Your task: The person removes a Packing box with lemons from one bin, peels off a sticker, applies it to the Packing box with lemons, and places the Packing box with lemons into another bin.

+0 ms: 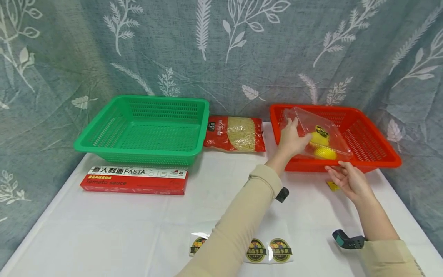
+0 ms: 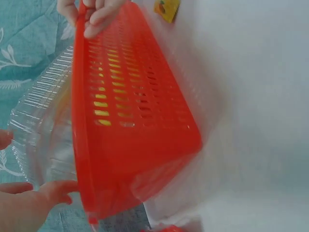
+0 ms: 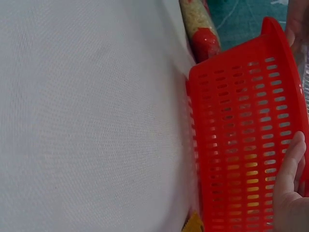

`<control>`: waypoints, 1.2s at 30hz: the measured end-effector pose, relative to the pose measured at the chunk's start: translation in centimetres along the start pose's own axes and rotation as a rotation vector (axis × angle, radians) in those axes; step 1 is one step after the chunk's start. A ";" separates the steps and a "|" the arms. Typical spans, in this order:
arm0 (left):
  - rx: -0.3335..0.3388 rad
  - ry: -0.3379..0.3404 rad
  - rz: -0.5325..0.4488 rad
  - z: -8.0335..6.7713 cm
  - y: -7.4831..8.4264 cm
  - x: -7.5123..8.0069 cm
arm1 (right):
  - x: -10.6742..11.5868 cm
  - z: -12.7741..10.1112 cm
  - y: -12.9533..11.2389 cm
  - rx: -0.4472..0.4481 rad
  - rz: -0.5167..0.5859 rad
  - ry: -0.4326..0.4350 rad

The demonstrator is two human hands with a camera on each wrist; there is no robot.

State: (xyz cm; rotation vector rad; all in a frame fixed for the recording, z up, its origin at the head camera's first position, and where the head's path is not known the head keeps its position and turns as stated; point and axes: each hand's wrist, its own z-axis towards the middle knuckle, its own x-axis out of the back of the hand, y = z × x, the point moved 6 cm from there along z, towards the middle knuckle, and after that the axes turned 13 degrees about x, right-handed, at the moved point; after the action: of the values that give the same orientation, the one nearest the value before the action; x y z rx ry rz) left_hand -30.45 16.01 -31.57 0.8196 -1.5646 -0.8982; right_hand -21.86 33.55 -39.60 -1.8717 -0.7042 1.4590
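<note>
A clear plastic clamshell box (image 1: 304, 123) lies tilted in the red basket (image 1: 378, 152), with yellow fruit (image 1: 320, 139) inside and a round black label on its lid. My left hand (image 1: 293, 139) grips the box's left side, thumb and fingers apart around its edge; the ribbed wall of the box (image 2: 36, 116) shows in the left wrist view. At the basket's front rim is my right hand (image 1: 351, 182). In the left wrist view its fingers (image 2: 99, 17) are curled over that rim, some on the outer side. The fruit's exact kind is unclear.
To the left stands a green basket (image 1: 149, 156), with a red pasta box (image 1: 135, 182) before it. A bag of pasta (image 1: 238, 134) lies between the baskets. Round fruit stickers (image 1: 256, 250) lie near the front, and a small yellow packet (image 1: 333, 186) by the red basket.
</note>
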 end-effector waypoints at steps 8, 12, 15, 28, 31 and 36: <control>0.011 -0.103 0.087 0.0 -0.9 -0.4 | 0.1 0.0 0.0 -0.007 -0.001 0.021; -0.020 -0.032 0.168 -0.1 -1.3 -0.4 | 0.2 0.0 0.0 0.001 -0.006 0.019; -0.063 0.070 0.212 -0.3 -1.4 -0.2 | 0.2 0.0 0.0 0.004 -0.010 0.013; -0.096 0.241 0.506 -0.8 -1.1 -1.2 | 0.1 0.1 0.3 -0.005 -0.013 0.034; -0.060 0.210 0.518 -0.8 -1.0 -1.4 | 0.1 0.1 0.3 0.000 -0.031 0.038; 0.037 0.095 0.599 -0.9 -1.1 -2.4 | 0.1 0.2 0.3 0.000 -0.037 0.033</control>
State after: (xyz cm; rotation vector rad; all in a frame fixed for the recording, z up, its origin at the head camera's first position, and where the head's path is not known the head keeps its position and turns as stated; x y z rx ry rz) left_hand -29.17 17.48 -33.55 0.3688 -1.6156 -0.3887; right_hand -21.98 33.49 -39.95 -1.8689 -0.7184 1.4019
